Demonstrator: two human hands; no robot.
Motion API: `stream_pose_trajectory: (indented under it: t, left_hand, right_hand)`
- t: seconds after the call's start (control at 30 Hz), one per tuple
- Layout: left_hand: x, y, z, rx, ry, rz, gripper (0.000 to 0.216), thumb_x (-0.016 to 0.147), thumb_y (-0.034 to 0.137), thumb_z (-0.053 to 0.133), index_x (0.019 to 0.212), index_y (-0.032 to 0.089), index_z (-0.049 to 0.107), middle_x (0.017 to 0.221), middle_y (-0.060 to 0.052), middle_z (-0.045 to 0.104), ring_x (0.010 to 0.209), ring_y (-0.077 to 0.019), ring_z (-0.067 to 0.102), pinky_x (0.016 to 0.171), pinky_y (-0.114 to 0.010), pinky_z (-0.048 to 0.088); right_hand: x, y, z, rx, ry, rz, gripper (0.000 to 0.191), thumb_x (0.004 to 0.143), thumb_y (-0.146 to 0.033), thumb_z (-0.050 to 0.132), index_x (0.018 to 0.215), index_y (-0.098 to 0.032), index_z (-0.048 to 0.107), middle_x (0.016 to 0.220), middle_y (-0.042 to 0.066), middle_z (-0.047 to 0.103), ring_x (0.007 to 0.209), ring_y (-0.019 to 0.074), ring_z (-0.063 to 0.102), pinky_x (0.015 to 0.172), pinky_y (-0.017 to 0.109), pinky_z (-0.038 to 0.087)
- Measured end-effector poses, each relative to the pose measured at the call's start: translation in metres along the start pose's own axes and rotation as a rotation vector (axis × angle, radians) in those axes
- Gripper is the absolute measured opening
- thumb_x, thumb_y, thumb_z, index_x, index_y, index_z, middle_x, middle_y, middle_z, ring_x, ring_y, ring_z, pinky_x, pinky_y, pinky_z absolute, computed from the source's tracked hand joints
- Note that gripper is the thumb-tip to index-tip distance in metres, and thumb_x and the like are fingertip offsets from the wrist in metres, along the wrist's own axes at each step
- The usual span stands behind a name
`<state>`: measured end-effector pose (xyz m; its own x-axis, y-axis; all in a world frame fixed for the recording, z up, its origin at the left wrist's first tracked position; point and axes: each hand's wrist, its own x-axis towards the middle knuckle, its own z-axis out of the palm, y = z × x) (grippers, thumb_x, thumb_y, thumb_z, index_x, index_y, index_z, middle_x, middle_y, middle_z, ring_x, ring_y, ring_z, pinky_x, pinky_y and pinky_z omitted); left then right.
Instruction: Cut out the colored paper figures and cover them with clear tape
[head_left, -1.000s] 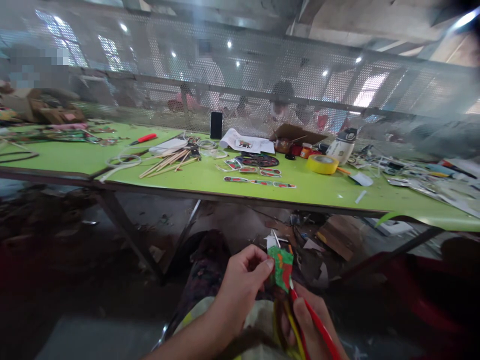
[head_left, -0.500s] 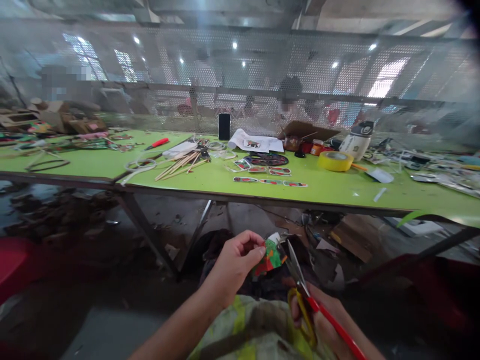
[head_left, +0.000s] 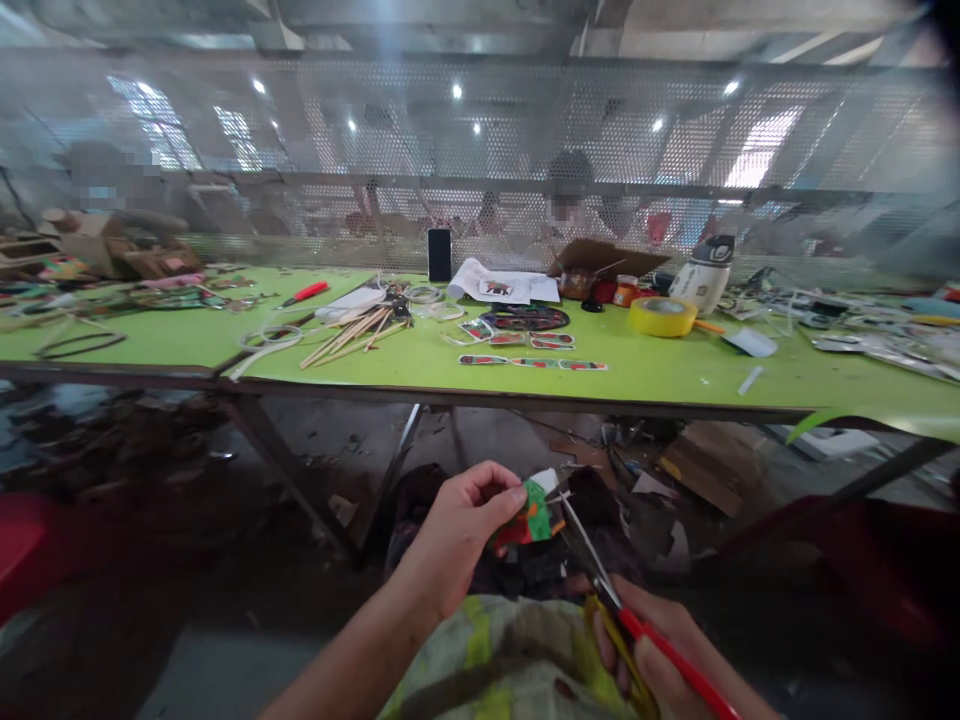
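My left hand (head_left: 469,520) pinches a small green, red and orange painted piece (head_left: 536,512) between thumb and fingers, above my lap. Whether the piece is paper or cloth I cannot tell. In my right hand (head_left: 660,640) are scissors (head_left: 594,558) with one red and one yellow handle. Their blades point up and left, with the tips close to the piece's right edge; whether they touch it is unclear. On the green table in front lie several cut painted strips (head_left: 534,363) with white edges, and a dark patterned oval (head_left: 525,318) behind them.
On the green table (head_left: 390,375) are thin wooden sticks (head_left: 349,335), a yellow tape roll (head_left: 662,316), a bottle (head_left: 703,272), a phone (head_left: 439,255), printed sheets (head_left: 502,285) and a red-handled tool (head_left: 307,292). The table's front edge runs beyond my hands. A mesh screen (head_left: 330,150) stands behind.
The scissors' blades have come closer together, and their tips have shifted slightly left toward the painted piece. My left hand keeps its pinch. The whole view has moved a little.
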<state>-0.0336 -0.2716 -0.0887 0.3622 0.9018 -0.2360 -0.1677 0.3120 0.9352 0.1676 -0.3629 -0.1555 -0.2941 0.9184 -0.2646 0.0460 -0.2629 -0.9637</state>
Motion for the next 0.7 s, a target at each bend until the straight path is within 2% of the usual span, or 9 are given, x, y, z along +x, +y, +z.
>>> stream_pose_trajectory:
  t: [0.07, 0.2, 0.3, 0.57, 0.7]
  left_hand:
    - [0.002, 0.0, -0.001, 0.004, 0.015, 0.001, 0.021, 0.073, 0.031, 0.068, 0.072, 0.016, 0.053, 0.059, 0.002, 0.056, 0.052, -0.0074, 0.05, 0.046, -0.017, 0.033]
    - [0.004, 0.0, -0.003, 0.002, 0.062, 0.021, 0.022, 0.072, 0.031, 0.069, 0.072, 0.015, 0.054, 0.062, 0.002, 0.058, 0.055, -0.0086, 0.052, 0.052, -0.018, 0.038]
    - [0.003, 0.0, -0.004, 0.0, 0.05, 0.016, 0.022, 0.072, 0.032, 0.07, 0.073, 0.016, 0.054, 0.063, 0.002, 0.058, 0.057, -0.0098, 0.054, 0.057, -0.021, 0.042]
    - [0.002, 0.0, -0.004, -0.002, -0.019, 0.006, 0.021, 0.071, 0.031, 0.071, 0.073, 0.015, 0.057, 0.059, 0.003, 0.056, 0.053, -0.0069, 0.049, 0.053, -0.018, 0.038]
    - [0.001, 0.0, -0.002, 0.035, -0.013, 0.005, 0.027, 0.067, 0.034, 0.075, 0.072, 0.014, 0.058, 0.06, 0.004, 0.055, 0.055, -0.0085, 0.053, 0.056, -0.02, 0.043]
  right_hand:
    - [-0.003, 0.004, -0.003, -0.003, 0.004, -0.02, 0.077, 0.068, -0.08, 0.053, 0.111, -0.017, 0.064, 0.064, 0.002, 0.061, 0.046, 0.0141, 0.058, 0.053, 0.029, 0.052]
    - [-0.01, 0.012, -0.01, -0.029, 0.046, -0.04, 0.085, 0.069, -0.083, 0.047, 0.121, -0.018, 0.058, 0.062, 0.002, 0.06, 0.041, 0.0118, 0.054, 0.046, 0.025, 0.046]
    - [-0.013, 0.015, -0.013, -0.042, 0.071, -0.078, 0.09, 0.065, -0.086, 0.047, 0.124, -0.018, 0.057, 0.061, 0.001, 0.059, 0.04, 0.0117, 0.052, 0.043, 0.023, 0.043]
    - [-0.008, 0.004, -0.007, -0.041, 0.006, 0.003, 0.077, 0.073, -0.079, 0.048, 0.12, -0.019, 0.06, 0.061, 0.002, 0.062, 0.041, 0.0136, 0.055, 0.047, 0.027, 0.049]
    - [-0.006, 0.001, -0.003, -0.09, 0.01, -0.048, 0.076, 0.074, -0.08, 0.045, 0.113, -0.018, 0.063, 0.062, 0.002, 0.059, 0.044, 0.0127, 0.053, 0.048, 0.025, 0.045]
